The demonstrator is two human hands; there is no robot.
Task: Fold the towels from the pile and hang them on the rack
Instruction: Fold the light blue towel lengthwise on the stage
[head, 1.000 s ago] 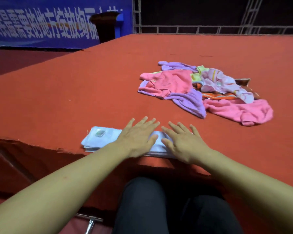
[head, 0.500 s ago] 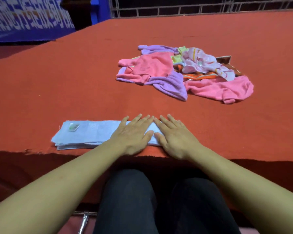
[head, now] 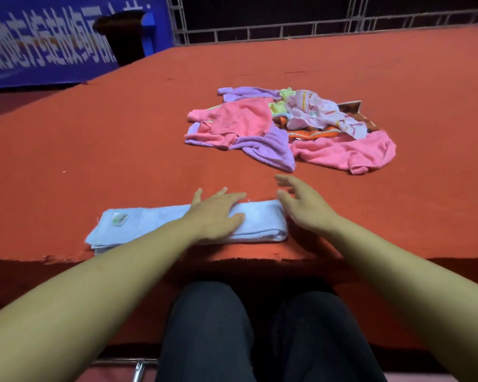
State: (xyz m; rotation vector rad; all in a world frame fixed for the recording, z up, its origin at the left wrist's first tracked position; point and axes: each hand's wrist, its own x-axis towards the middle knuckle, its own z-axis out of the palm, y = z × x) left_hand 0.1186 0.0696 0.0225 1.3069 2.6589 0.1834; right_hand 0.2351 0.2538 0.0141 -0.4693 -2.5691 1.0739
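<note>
Lifting right hand (head: 305, 208) off folded towel (head: 160, 220), fingers spread | left hand (head: 214, 215) still flat

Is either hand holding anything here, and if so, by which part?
Nothing is held. The left hand lies flat on the folded towel, near its right half; the right hand is open beside the towel's right end.

light: dim, warm | background: dark | edges: wide-angle bowing | focus: soft, slight motion blur

matt red felt platform (head: 94, 150), fluffy terry towels (head: 342, 153), metal railing (head: 260, 31).
</note>
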